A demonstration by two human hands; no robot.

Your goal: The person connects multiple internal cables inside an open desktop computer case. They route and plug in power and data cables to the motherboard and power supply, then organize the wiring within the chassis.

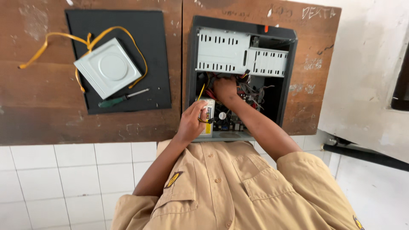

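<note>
Two hands inside an open computer case [283, 81].
The left hand [191, 121] pinches a yellow cable [200, 91]; the right hand [225, 90] digs into wires [251, 91], grip unclear.

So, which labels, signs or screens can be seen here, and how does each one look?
Label: white and yellow, rectangular, on the part inside the open computer case, beside the left hand.
Chalk writing: white marks, wooden table's far right corner.
Shirt patch: dark with yellow, on the sleeve.
No screens.

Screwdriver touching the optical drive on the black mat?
Apart. The head view shows bare black mat between the green-handled screwdriver and the lower edge of the silver optical drive.
</note>
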